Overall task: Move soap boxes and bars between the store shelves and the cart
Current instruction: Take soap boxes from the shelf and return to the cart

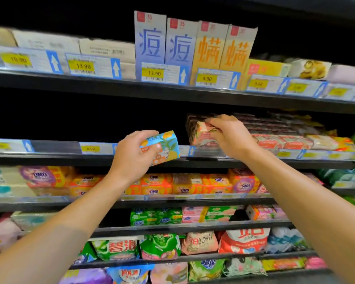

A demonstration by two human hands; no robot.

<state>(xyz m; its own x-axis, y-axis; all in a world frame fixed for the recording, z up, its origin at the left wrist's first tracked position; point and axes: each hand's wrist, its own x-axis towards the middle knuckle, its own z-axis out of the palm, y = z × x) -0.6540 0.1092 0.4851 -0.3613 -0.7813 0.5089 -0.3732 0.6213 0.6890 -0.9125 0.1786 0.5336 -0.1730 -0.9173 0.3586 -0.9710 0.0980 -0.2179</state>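
Both forearms reach up: left hand (131,154) grips a blue soap box (162,147) beside the shelf edge (55,155), right hand (230,136) pinches a pink soap box (203,134) just above that edge, which might catch and topple.

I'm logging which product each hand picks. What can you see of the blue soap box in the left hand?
The blue soap box is a small printed carton, light blue with orange and yellow fruit and green leaves. The left hand grips one end, holding it tilted in front of the second shelf's edge, off the shelf.
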